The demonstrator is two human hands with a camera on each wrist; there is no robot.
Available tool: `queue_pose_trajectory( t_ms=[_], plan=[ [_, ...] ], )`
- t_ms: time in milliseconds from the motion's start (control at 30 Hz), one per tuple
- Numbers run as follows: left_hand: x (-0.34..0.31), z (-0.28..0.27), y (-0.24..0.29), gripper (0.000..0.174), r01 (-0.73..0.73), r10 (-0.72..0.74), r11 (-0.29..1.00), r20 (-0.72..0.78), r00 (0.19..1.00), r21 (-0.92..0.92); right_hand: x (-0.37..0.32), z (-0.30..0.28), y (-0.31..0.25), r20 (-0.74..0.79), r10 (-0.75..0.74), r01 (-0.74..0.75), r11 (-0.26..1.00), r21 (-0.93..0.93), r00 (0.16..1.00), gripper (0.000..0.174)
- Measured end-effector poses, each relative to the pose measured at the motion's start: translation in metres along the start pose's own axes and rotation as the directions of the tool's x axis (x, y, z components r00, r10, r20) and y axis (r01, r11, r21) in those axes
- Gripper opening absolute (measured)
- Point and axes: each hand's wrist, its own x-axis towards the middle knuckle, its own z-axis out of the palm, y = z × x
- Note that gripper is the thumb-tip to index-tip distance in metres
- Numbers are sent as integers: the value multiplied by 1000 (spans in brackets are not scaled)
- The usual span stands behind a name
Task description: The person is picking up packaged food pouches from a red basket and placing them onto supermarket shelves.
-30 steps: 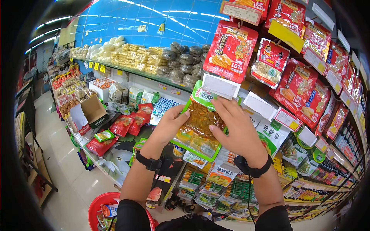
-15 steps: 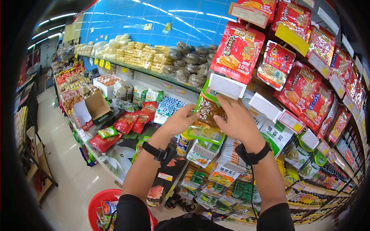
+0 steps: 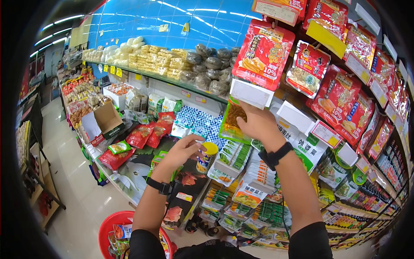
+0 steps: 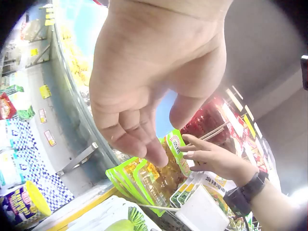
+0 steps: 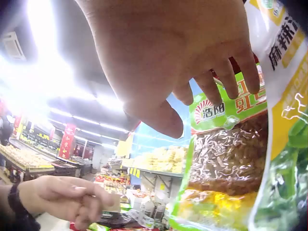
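Note:
A green-edged pouch of brown pickled vegetable (image 3: pixel 234 118) hangs at the end of the rack, under a white price tag (image 3: pixel 252 93). My right hand (image 3: pixel 262 127) is at its upper part, fingers extended over the green header (image 5: pixel 226 106) and thumb apart from them. The left hand (image 3: pixel 183 152) holds nothing; its fingers are loosely bent, left of the pouch and lower. Right by those fingertips in the head view is a yellow-lidded can (image 3: pixel 207 157). More green-edged pouches (image 4: pixel 132 178) hang behind the front one in the left wrist view.
Red pouches (image 3: pixel 263 54) hang above and to the right. Below hang rows of small packets (image 3: pixel 254 179) with tags jutting out. A glass shelf (image 3: pixel 172 80) with bagged goods runs along the blue wall. On the floor, a red basket (image 3: pixel 105 228) holds packets.
Both hands held the pouch earlier; it moved back and up to the rack. The left hand has let go and dropped down left, while the right hand stays at the pouch's top.

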Motion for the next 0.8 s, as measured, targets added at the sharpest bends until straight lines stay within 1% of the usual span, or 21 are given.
queue_pose_trajectory(
  t_ms=[100, 133, 233, 333, 433, 467, 500, 533, 633, 700, 733, 767, 800],
  plan=[
    [-12, -1, -6, 28, 14, -14, 1000, -30, 999, 2, 13, 2, 11, 111, 98, -96, 995, -21, 989, 64],
    [-17, -2, -9, 28, 25, -26, 1000, -40, 999, -10, 15, 5, 15, 109, 106, -106, 994, -13, 988, 63],
    [-35, -3, -15, 26, 48, -52, 998, -84, 995, -44, 15, 14, 21, 46, 64, -61, 996, -70, 997, 61],
    [-54, -3, -27, 25, 71, -82, 994, -131, 988, -82, 20, 17, 24, 117, 34, -24, 996, -89, 992, 61],
    [-84, -3, -35, 24, 86, -107, 991, -219, 970, -105, 14, 24, 27, 120, -76, 63, 992, 105, 990, 58],
    [-97, -5, -43, 24, 88, -116, 989, -247, 962, -121, 8, 19, 23, 153, -153, 128, 979, 160, 976, 57],
    [-111, -6, -53, 24, 92, -127, 986, -270, 955, -137, -4, 14, 19, 182, -226, 185, 958, 217, 957, 56],
    [-124, -4, -64, 25, 154, -196, 978, -350, 916, -143, -17, 4, 15, 207, -294, 233, 933, 273, 933, 55],
    [-173, -3, -114, 25, 170, -275, 949, -431, 859, -267, -63, -37, -2, 392, -448, 351, 888, 296, 804, 54],
    [-215, 6, -148, 24, 191, -344, 924, -503, 793, -330, -98, -45, -1, 259, -659, 475, 713, 515, 706, 53],
    [-233, 12, -161, 24, 203, -383, 909, -540, 749, -364, -118, -51, -1, 174, -718, 524, 631, 572, 675, 53],
    [-246, 18, -173, 23, 241, -425, 893, -539, 727, -380, -134, -62, -3, 232, -747, 477, 598, 644, 623, 52],
    [-264, 26, -186, 23, 280, -472, 872, -540, 697, -401, -152, -68, -4, 208, -781, 470, 541, 697, 590, 51]
  ],
)
